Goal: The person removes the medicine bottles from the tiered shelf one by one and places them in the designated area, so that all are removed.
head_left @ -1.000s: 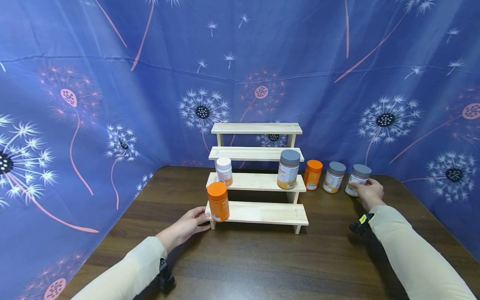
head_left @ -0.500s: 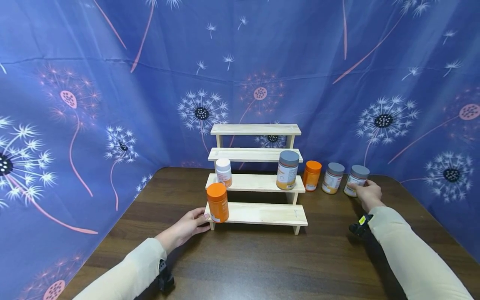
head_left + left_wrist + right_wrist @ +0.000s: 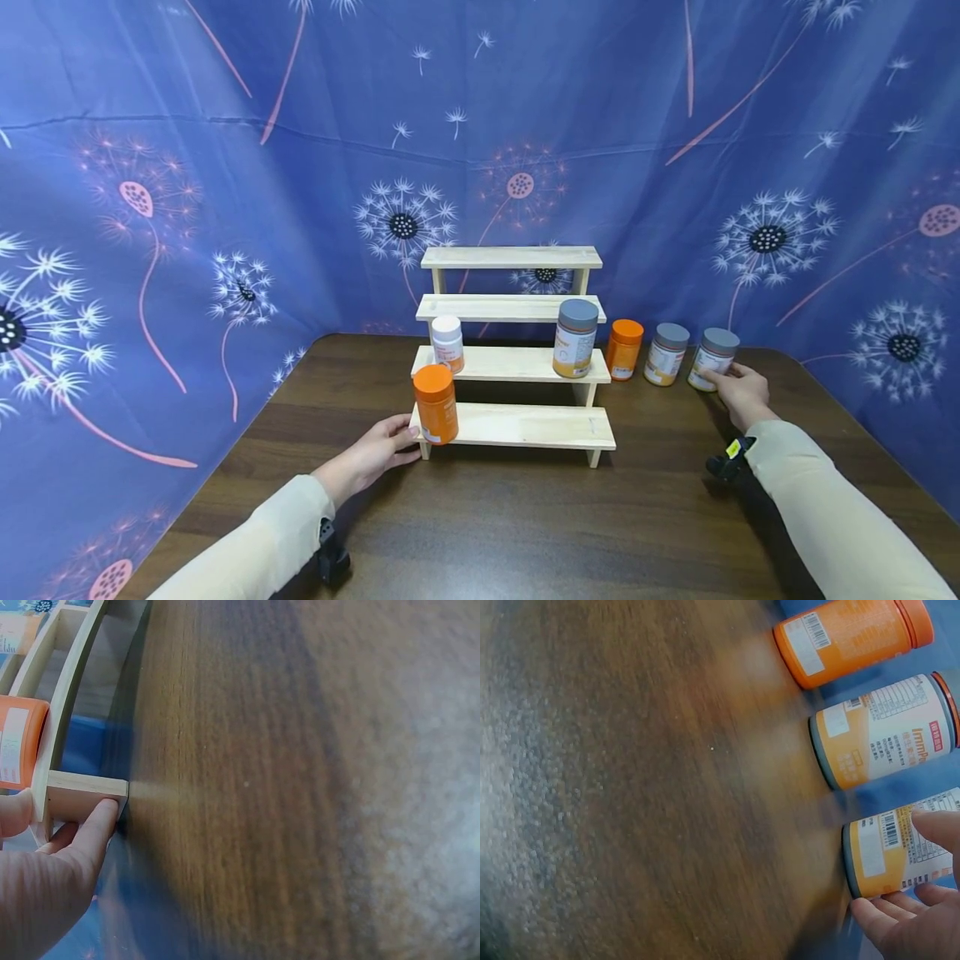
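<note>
My left hand (image 3: 382,450) grips the left end of the lowest step of the wooden step shelf (image 3: 536,425). In the left wrist view, the thumb lies at the step's edge and a finger presses on the leg (image 3: 88,791). Just above the thumb stands an orange jar (image 3: 437,406). My right hand (image 3: 741,392) is at a grey-lidded supplement jar (image 3: 711,364), upright on the table. In the right wrist view, its thumb overlaps the jar's label (image 3: 889,851) and the loosened fingers lie along the side, fingertips near the base.
Left of that jar stand another grey-lidded jar (image 3: 665,357) and an orange jar (image 3: 625,350). The second step holds a white-capped bottle (image 3: 448,343) and a grey-lidded jar (image 3: 575,340). A blue curtain (image 3: 645,125) hangs behind the brown table (image 3: 510,525).
My right hand and wrist have shifted slightly right and back toward me, while the jar beside it stays in place. The left hand keeps its hold on the shelf.
</note>
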Available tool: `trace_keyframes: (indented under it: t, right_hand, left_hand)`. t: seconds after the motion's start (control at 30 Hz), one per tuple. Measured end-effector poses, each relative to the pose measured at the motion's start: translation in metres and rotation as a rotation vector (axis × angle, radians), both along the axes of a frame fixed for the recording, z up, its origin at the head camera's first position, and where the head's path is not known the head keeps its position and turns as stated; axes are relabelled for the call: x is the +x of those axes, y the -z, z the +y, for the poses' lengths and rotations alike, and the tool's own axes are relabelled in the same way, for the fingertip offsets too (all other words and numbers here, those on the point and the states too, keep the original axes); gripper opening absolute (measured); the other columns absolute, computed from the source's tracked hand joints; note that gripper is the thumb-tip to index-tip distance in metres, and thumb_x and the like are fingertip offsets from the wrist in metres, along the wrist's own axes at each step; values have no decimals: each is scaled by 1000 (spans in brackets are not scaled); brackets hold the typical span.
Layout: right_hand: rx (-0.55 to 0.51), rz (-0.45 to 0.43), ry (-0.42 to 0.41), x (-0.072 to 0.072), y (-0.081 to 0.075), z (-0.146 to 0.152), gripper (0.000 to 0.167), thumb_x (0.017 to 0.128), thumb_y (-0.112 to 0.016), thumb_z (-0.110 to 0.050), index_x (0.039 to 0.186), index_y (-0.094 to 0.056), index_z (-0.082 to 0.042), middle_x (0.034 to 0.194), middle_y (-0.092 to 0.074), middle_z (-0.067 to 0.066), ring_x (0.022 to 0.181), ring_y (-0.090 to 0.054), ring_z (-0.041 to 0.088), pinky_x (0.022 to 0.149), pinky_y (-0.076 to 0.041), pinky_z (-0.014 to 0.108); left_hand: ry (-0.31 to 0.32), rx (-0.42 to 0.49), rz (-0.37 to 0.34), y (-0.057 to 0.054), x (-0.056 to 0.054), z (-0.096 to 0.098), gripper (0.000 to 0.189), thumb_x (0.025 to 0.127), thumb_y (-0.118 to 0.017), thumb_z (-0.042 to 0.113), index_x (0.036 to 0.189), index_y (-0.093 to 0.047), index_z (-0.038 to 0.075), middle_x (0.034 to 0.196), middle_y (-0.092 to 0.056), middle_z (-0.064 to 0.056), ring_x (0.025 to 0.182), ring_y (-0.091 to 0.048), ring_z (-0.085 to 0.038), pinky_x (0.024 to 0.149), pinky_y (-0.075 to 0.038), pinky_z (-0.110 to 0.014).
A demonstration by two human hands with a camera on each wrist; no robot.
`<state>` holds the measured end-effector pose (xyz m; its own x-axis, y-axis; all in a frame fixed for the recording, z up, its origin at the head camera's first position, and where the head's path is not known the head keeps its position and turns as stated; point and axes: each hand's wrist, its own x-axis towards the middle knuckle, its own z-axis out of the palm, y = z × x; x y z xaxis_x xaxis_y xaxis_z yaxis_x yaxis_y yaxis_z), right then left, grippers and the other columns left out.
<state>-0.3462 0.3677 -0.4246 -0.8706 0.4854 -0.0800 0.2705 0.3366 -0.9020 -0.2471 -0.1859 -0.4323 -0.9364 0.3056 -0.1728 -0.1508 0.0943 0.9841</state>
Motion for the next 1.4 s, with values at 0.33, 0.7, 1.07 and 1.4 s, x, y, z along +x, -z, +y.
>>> trace_keyframes:
  t: [0.33,0.7,1.07,1.4]
  right_hand:
    - [-21,7,12,8,-4,-3,71,93,-60,-31,149,-31,1,149,-39,24,105,-56,22,71,-53,18]
    - [-27,17,36,21,-13,0,71,91,-64,-32,145,-37,4,138,-45,25,62,-50,-4,57,-52,16]
    - [-44,83,5,28,-16,-1,65,92,-64,-28,143,-40,4,110,-55,2,65,-48,-12,64,-53,10]
    - [-130,142,-26,36,-25,-8,65,91,-65,-22,141,-40,9,83,-49,-21,66,-49,-13,60,-50,7]
  left_hand:
    - [0,1,-1,0,-1,0,48,105,-38,11,144,-25,-12,145,-35,-32,129,-46,-35,108,-42,-49]
    - [1,-12,4,-1,2,0,46,105,-38,12,143,-27,-12,142,-39,-31,127,-48,-31,108,-43,-49]
    - [-22,-10,0,-1,2,1,47,105,-38,11,144,-27,-12,143,-38,-32,130,-45,-36,107,-43,-49]
    - [17,-7,16,1,0,0,47,105,-38,12,143,-26,-13,141,-41,-31,125,-49,-28,108,-44,-47]
